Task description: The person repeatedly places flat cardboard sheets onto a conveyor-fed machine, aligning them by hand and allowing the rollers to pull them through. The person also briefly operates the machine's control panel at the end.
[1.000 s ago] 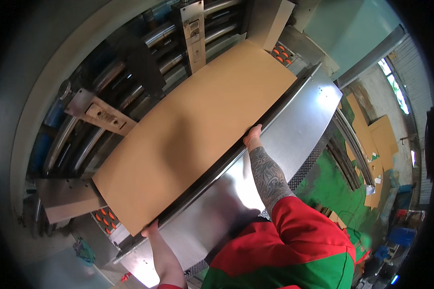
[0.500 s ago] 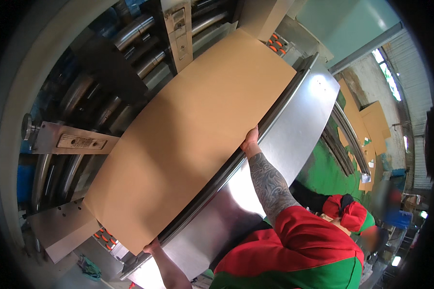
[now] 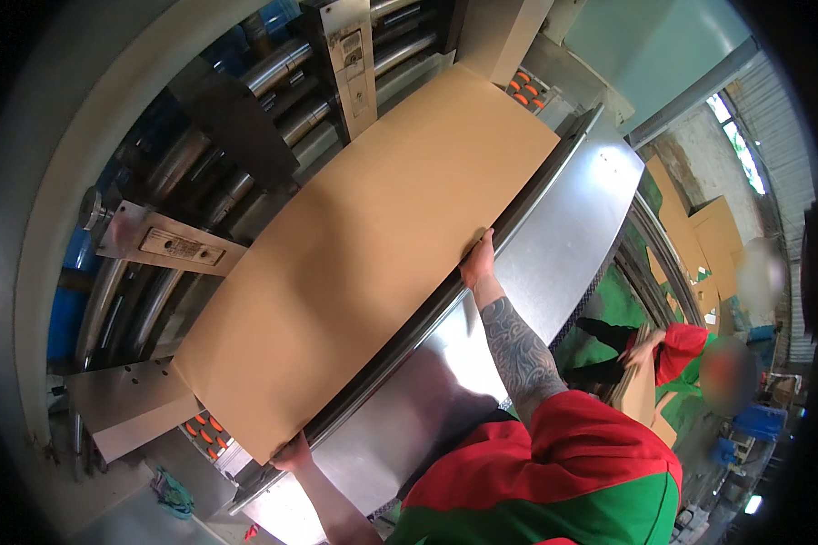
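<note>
A wide, flat brown cardboard sheet point(image 3: 364, 245) lies slantwise on the machine bed, its far long edge against the rollers and brackets. My left hand point(image 3: 291, 452) grips the sheet's near edge at the lower left corner, its fingers partly hidden. Farther right along the same edge, my right hand point(image 3: 479, 262) is closed on the board, thumb toward the far right. Both hands lie beside a dark metal rail point(image 3: 400, 350) running along the near edge.
Metal brackets point(image 3: 177, 243) and steel rollers point(image 3: 277, 68) stand beyond the sheet. A shiny metal table point(image 3: 563, 236) slopes along the near side. Orange roller strips point(image 3: 207, 434) show at the sheet's ends. At right, a co-worker point(image 3: 682, 350) holds cardboard pieces point(image 3: 641, 386).
The view has shifted slightly, and the machine appears farther right. Both my hands stay on the sheet's near edge. The co-worker, bent over before, is now more upright with cardboard in hand.
</note>
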Motion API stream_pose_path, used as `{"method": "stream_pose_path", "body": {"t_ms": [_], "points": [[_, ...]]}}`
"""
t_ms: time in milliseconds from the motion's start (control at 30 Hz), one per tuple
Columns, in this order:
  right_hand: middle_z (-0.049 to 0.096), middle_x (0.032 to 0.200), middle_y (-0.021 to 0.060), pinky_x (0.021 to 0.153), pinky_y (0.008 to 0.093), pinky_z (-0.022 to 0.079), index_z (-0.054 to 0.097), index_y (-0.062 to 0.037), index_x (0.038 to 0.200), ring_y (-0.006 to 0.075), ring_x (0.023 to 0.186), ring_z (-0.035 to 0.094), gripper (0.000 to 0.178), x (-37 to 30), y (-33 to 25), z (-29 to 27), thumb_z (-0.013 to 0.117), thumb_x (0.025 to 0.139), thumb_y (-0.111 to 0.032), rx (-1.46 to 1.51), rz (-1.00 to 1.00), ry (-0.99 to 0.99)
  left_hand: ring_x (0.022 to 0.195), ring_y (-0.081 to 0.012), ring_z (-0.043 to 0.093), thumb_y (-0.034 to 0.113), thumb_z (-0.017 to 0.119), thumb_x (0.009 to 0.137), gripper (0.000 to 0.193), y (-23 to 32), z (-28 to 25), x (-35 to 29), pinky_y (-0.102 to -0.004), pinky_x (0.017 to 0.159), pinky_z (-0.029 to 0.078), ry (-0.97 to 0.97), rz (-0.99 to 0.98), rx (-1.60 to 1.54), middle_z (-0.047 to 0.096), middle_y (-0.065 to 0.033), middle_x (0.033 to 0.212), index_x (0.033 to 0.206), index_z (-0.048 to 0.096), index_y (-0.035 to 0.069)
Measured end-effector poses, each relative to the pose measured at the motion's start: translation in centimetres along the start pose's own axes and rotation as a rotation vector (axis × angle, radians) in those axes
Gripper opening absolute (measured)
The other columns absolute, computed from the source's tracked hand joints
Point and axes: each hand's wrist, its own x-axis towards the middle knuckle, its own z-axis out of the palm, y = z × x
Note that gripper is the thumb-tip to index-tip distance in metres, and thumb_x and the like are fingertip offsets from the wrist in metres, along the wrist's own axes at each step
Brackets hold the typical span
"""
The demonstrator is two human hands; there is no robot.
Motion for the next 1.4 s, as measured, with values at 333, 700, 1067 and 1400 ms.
{"method": "stream_pose_path", "body": {"t_ms": [333,700,1067,1400], "points": [[0.046,0.159,0.0096,0.12,0.0501,0.031,0.042,-0.0145,0.157,0.0269,0.148,0.04,0.065,-2.7,-1.7,-0.7,0.038,0.109,-0.059,-0.213,0.134,-0.083,0.148,-0.035,0.036,0.067,0.048,0.098,0.086,0.5,-3.1,2.1,-0.0543,0.124,0.03,0.01,-0.011,0.152,0.039,-0.0157,0.16,0.155,0.039,0.003],[0.041,0.165,0.018,0.123,0.0439,0.03,0.037,-0.002,0.16,0.0307,0.151,0.04,0.066,-10.2,-0.7,-0.5,0.05,0.106,-0.037,-0.736,0.001,-0.155,0.153,-0.0298,0.031,0.06,0.053,0.099,0.089,1.8,1.2,-3.6,-0.0511,0.124,0.028,0.009,-0.241,0.03,0.032,-0.0132,0.164,0.158,0.027,-0.001],[0.069,0.125,0.0262,0.103,0.0465,0.053,0.069,0.0003,0.123,0.0418,0.117,0.067,0.046,-34.7,16.1,-17.7,0.063,0.097,-0.037,-1.699,-0.059,-0.513,0.093,-0.0221,0.063,0.033,0.051,0.109,0.024,-3.2,-8.6,-13.9,-0.0401,0.092,0.051,-0.119,-0.367,0.716,0.065,-0.0047,0.095,0.099,0.059,0.013],[0.071,0.128,0.0232,0.106,0.0479,0.049,0.071,-0.005,0.128,0.0401,0.121,0.066,0.059,-42.8,11.2,-31.3,0.051,0.103,-0.054,-1.836,0.222,-0.877,0.121,-0.0218,0.053,0.05,0.064,0.103,0.075,-3.2,-13.4,-16.1,-0.0407,0.106,0.045,-0.35,-0.618,0.977,0.053,-0.0114,0.139,0.154,0.037,0.002]]}}
